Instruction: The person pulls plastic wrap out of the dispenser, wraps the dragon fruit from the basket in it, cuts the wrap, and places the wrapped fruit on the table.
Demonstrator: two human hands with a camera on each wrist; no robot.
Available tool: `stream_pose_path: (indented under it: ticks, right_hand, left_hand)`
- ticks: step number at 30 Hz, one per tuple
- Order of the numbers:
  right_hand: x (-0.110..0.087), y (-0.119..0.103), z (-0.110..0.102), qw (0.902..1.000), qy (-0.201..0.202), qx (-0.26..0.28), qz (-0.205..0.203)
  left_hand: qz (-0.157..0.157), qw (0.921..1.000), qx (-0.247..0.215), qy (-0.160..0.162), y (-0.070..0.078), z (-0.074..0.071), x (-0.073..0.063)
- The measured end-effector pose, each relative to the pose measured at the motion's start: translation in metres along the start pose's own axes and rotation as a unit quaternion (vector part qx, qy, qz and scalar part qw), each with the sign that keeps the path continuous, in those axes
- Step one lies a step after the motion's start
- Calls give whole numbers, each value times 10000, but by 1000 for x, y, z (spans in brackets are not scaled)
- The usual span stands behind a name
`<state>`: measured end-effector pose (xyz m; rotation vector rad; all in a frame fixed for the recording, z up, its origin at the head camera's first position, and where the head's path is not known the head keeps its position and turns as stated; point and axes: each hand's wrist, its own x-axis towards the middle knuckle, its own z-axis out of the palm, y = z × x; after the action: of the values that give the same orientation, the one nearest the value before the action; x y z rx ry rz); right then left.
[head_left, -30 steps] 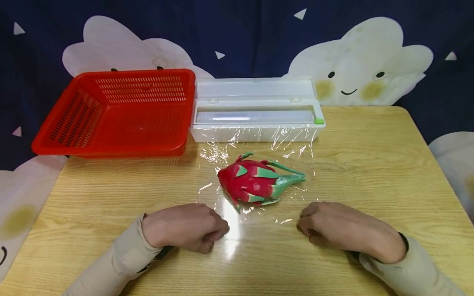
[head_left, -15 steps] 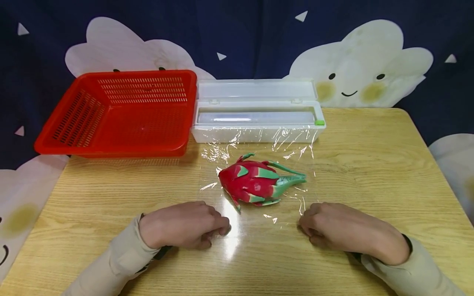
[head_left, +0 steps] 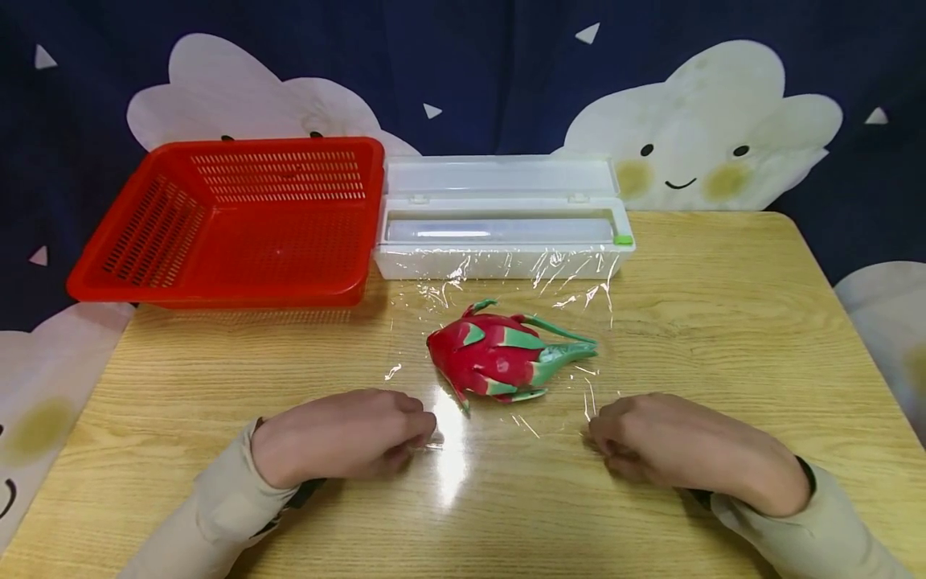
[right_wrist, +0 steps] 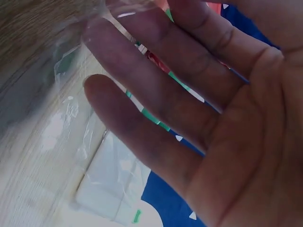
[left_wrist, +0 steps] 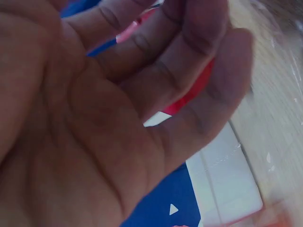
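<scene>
Clear film (head_left: 524, 426), drawn from the box toward you, wrinkled and glinting on the table (head_left: 738, 346). On it, mid-sheet, a red dragon fruit (head_left: 495, 354) on its side, green leaf tips to your right. Your left hand (head_left: 347, 434) pinches the film's near edge, a crumple showing at the fingertips. Your right hand (head_left: 676, 442) pinches the near edge at the other corner; its wrist view shows film across the fingertips. Beyond the fruit: white box (head_left: 499, 264), lid (head_left: 499, 175) raised, roll (head_left: 499, 231) inside. Just left of it, a red basket (head_left: 217, 293). Behind, a dark blue curtain (head_left: 499, 72) with smiling clouds.
</scene>
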<state>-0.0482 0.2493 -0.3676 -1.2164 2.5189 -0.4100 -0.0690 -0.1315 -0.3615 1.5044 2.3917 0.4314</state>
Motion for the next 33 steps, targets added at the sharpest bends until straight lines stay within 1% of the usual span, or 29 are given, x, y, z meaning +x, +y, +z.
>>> stream_pose_path:
  ticks: [5,11,17,20,23,28,33]
  right_hand:
    - [-2,-1,-2,10000,25,-35,4]
    - [-4,0,-3,9996,204,-131,-107]
    - [-4,-2,-6,9974,544,-361,-312]
    - [-4,-3,-7,9951,767,-461,-418]
    - [-5,-4,-9,9936,892,-530,-447]
    - [-7,-6,-12,9946,837,-495,-364]
    - [-9,-6,-15,9973,661,-269,-179]
  left_hand:
    - [12,9994,234,252,2,-3,-1]
    - [-75,9994,209,269,7,-8,-3]
    - [-8,9972,589,453,9,-10,-4]
    - [-10,9964,675,519,10,-11,-5]
    - [5,9951,753,640,11,-12,-5]
    - [90,9924,839,891,13,-14,-7]
    - [102,9898,872,1122,13,-19,-10]
